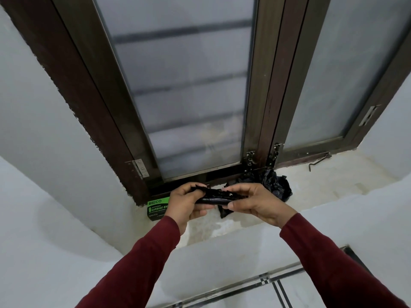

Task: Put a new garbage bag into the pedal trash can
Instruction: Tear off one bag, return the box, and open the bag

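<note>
A rolled black garbage bag (216, 196) is held level above the window sill, between both hands. My left hand (184, 204) pinches its left end, where a loose edge sticks up. My right hand (255, 203) grips its right end, with a short tail of black plastic hanging below the thumb. A green and black garbage bag box (156, 208) lies on the sill just left of my left hand, partly hidden by it. The pedal trash can is not in view.
A crumpled black plastic bag (277, 183) lies on the stained white sill (322, 174) against the dark window frame (264, 121). The frosted window panes are closed, with latches at the bottom. White walls flank the recess; tiled floor (289, 290) shows below.
</note>
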{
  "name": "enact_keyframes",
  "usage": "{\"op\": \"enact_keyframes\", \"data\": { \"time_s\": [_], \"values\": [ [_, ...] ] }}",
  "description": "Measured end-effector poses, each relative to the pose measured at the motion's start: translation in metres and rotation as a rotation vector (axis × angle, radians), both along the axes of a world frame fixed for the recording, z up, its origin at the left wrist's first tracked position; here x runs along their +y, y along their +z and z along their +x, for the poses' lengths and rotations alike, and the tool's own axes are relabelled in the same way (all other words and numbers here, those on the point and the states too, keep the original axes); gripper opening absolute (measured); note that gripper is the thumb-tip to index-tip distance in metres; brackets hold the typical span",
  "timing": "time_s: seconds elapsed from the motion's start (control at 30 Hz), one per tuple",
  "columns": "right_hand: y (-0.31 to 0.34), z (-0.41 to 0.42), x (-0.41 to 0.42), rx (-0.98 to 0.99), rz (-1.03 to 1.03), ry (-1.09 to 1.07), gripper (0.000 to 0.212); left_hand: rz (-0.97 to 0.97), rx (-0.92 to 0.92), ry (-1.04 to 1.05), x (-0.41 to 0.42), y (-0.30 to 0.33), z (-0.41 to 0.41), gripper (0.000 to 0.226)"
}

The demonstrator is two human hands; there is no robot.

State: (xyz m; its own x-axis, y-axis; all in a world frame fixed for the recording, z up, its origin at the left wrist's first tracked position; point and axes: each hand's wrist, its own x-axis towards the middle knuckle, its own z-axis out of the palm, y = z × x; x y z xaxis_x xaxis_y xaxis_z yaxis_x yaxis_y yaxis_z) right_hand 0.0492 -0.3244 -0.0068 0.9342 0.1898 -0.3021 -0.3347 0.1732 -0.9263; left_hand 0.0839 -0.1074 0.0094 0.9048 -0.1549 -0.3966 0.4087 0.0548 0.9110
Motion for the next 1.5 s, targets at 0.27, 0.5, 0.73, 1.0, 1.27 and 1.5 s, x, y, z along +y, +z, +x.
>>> {"op": "enact_keyframes", "data": {
  "time_s": [0.27,0.5,0.73,1.0,1.27,1.5],
  "values": [
    [-0.002,0.007,0.006,-0.04,0.059,-0.141,0.021,-0.038,-0.078,-0.156,0.022,0.002,0.005,0.028],
    [-0.002,0.009,0.012,0.02,0.189,-0.243,0.024,0.099,-0.298,-0.05,0.022,-0.008,0.01,0.016],
    [-0.004,0.011,0.011,-0.135,-0.197,-0.242,0.014,0.21,-0.346,0.025,0.024,-0.01,0.016,0.01],
    [0.015,0.036,0.028,-0.412,-0.561,0.083,0.045,0.327,-0.403,-0.086,0.019,-0.002,0.031,0.01],
    [-0.011,0.031,0.043,-0.199,-0.412,-0.173,0.042,0.603,-0.448,0.001,0.03,-0.021,0.049,0.021],
    [-0.018,0.027,0.038,-0.115,-0.478,-0.205,0.032,1.359,-0.573,-0.642,0.038,-0.044,0.06,0.024]
  ]
}}
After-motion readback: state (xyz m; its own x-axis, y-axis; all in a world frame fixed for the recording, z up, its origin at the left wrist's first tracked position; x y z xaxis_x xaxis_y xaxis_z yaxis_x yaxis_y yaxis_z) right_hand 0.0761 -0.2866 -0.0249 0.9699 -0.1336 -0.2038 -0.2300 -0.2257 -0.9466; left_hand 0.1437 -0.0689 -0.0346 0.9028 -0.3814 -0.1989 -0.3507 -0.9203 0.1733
